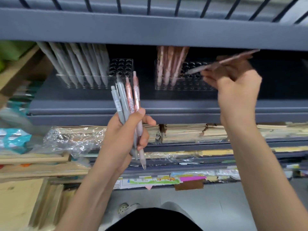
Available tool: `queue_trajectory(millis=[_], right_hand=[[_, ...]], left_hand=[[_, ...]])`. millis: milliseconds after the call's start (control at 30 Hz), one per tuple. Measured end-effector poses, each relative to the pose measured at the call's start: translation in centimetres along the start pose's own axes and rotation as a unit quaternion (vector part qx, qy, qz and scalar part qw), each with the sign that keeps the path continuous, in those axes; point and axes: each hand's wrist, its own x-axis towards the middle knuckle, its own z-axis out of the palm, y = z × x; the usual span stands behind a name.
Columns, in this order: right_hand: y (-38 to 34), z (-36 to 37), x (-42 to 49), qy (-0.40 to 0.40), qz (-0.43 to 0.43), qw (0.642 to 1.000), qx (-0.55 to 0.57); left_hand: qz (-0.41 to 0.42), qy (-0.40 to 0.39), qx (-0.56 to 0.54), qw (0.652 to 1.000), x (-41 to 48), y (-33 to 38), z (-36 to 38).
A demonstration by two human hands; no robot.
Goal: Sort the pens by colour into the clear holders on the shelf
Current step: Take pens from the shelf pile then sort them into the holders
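Shelf: Two clear holders are stood side by side, a little apart, on a dark grey shelf (83,97).
Left holder: The left side of the left holder (121,67) is filled with grey pens (78,64). They are put in tips down and leaned back. The holes on its right side are free.
Left hand: The left hand (126,135) is held in front of the shelf, below the left holder.
Left fingers: They are curled round a bunch of pens (126,97), and the thumb is pressed across it.
Bunch: Grey and pink pens are mixed in it. The buttons are up and the tips are down.
Right holder: A few pink pens (168,64) are stood in the left side of the right holder (191,84). Many holes beside them are free.
Right hand: The right hand (233,84) is raised in front of the right holder. It is blurred.
Right fingers: One pink pen (221,62) is pinched near its back half. The exact hold cannot be told.
Pink pen: It is tilted, with the tip pointed down at the free holes just beside the pink pens. Whether the tip is in a hole cannot be told.
How a pen handles: It is likely light, stiff and smooth, so it may slip. It is best held at the back half, so that the tip is left free for the hole.
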Motion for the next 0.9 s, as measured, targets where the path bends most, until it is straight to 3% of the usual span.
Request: queue_trajectory(millis=[100,167,267,433,633,900], right_hand=[[0.5,0.4,1.5,-0.008,-0.022,1.000,-0.007],[1.1,1.0,2.2,-0.015,-0.057,0.995,-0.076],[1.3,1.8,3.4,-0.052,-0.099,0.958,-0.265],[0.7,3.0,4.5,-0.125,-0.129,0.897,-0.405],[0.3,3.7,4.4,-0.181,-0.148,0.852,-0.468],[0.0,3.8,4.8,-0.196,-0.132,0.855,-0.461]], left_hand=[[0.007,0.001,0.030,1.000,-0.2,-0.4,0.7],[0.009,0.003,0.045,0.999,-0.5,-0.6,1.1],[0.007,0.008,0.033,0.999,-0.8,-0.8,1.4],[0.010,0.029,0.025,0.999,-1.3,-0.8,1.7],[0.010,0.045,0.033,0.998,-1.9,-1.1,1.6],[0.008,0.050,0.040,0.998,-2.4,-0.9,1.2]])
